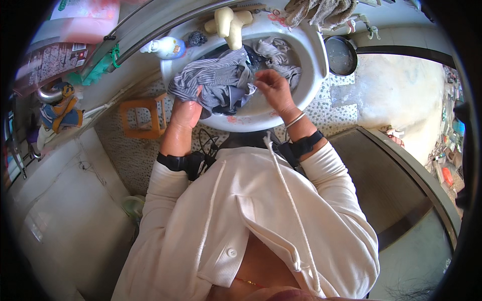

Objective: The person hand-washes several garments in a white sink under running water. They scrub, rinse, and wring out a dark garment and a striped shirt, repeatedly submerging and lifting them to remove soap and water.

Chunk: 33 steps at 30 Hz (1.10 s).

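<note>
A grey-and-white striped garment (214,73) is bunched over the left side of a white washbasin (318,49), partly hanging over the near rim. My left hand (188,111) grips it from beneath, with most of the fingers hidden in the wet folds. Above the water in the basin, my right hand (276,88) has curled fingers close to the garment's right edge. Whether those fingertips pinch any cloth cannot be made out. Another grey cloth (280,60) lies in the water along the basin's far right side.
A pale tap-like fitting (233,26) overhangs the far rim. Beside it are a pump bottle (167,47) and a steel-wool scrubber (197,38). Towels (320,13) hang at the back. An orange stool (141,117) stands left, a dark round pan (340,55) right.
</note>
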Available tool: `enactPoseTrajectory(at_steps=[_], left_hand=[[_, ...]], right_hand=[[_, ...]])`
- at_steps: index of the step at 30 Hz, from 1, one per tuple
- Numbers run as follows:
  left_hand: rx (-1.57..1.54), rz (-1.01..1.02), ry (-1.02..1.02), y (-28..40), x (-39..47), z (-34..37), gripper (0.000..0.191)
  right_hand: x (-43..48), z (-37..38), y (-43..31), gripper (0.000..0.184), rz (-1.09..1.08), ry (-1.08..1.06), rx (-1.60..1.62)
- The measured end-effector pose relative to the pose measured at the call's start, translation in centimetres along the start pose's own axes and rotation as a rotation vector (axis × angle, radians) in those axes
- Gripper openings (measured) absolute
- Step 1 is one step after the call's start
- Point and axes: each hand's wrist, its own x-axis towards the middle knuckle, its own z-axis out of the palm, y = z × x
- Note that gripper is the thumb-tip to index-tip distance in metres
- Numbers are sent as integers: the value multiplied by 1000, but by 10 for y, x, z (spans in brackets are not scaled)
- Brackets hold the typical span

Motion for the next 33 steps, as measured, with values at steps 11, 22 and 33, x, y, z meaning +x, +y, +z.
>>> enactPoseTrajectory(at_steps=[11,22,33], left_hand=[[-133,-101,-70,-13,-20,-17,47],[1534,-48,-399,-53,-25,20,40],[-160,-280,-101,-69,58,60,34]], right_hand=[[36,19,20,31,246,-302,-11],[24,-62,-26,25,58,-64,656],[24,-2,3,53,-82,-68,-20]])
